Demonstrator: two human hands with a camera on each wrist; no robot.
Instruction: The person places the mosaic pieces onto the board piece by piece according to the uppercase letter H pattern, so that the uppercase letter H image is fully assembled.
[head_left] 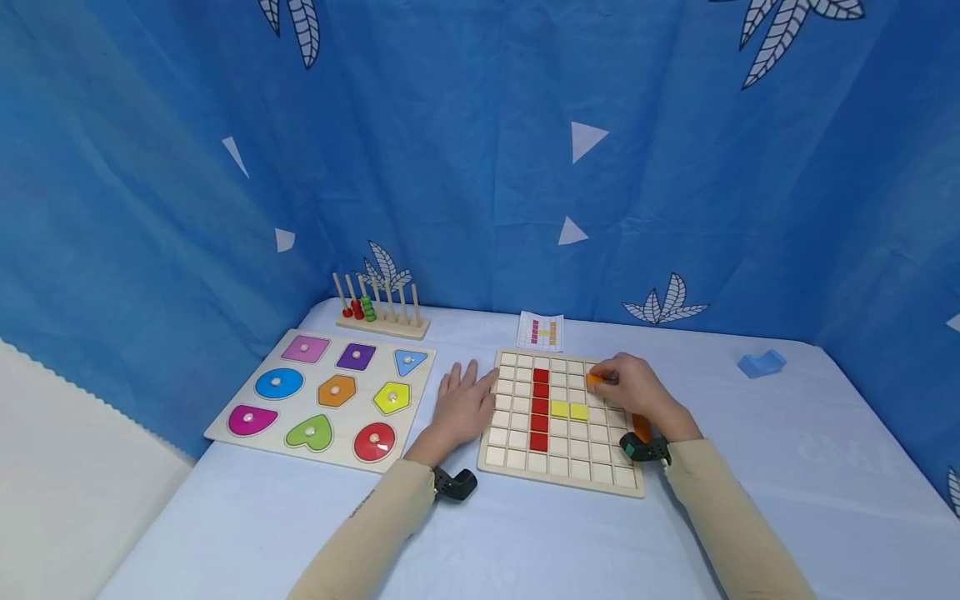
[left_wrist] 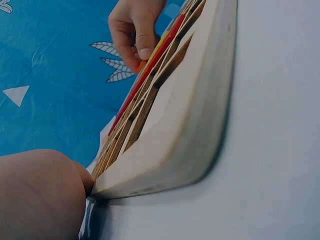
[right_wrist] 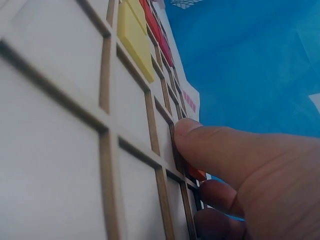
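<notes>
A wooden grid board (head_left: 558, 480) lies on the table, with a column of red tiles (head_left: 540, 406) and two yellow tiles (head_left: 568, 409) set in its squares. Over the board's upper right squares, my right hand (head_left: 640, 390) pinches an orange tile (head_left: 593, 379). Thumb and fingers partly cover that orange tile (right_wrist: 196, 173) in the right wrist view. My left hand (head_left: 463, 406) rests with fingers spread at the board's left edge. In the left wrist view part of that hand (left_wrist: 42, 192) touches the board's corner. Something orange (head_left: 642, 427) shows beneath the right wrist, mostly hidden.
Left of the board lies a shape puzzle (head_left: 310, 368) with several knobbed coloured pieces. A peg stand with beads (head_left: 382, 325) is behind it. A printed pattern card (head_left: 540, 332) lies beyond the grid board. At the far right sits a light blue block (head_left: 762, 363).
</notes>
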